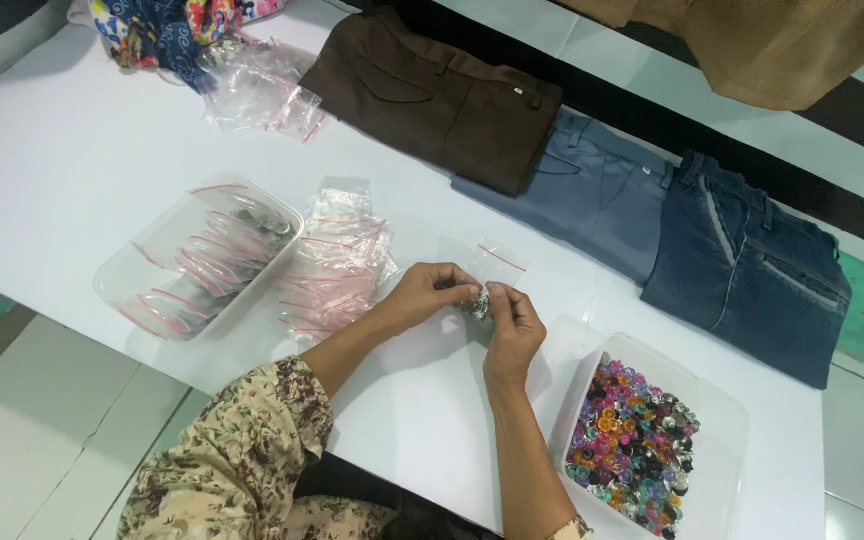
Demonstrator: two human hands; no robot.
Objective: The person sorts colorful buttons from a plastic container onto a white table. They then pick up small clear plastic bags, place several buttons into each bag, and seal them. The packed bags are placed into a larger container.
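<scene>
Both hands meet above the white table (72, 170). The left hand (430, 290) and right hand (512, 325) each pinch a small clear zip bag (492, 268), apparently with a few buttons bunched at its lower edge. A tray of coloured buttons (637, 440) sits near the right hand; a pile of empty bags (337, 265) lies just beside the left.

Garment-finishing workshop: a white worktable (72, 170) carries folded trousers (432, 95) and jeans (752, 265) along its far edge, stacked zip bags (337, 265), and a tray of coloured buttons (632, 440) at its near right corner.
</scene>
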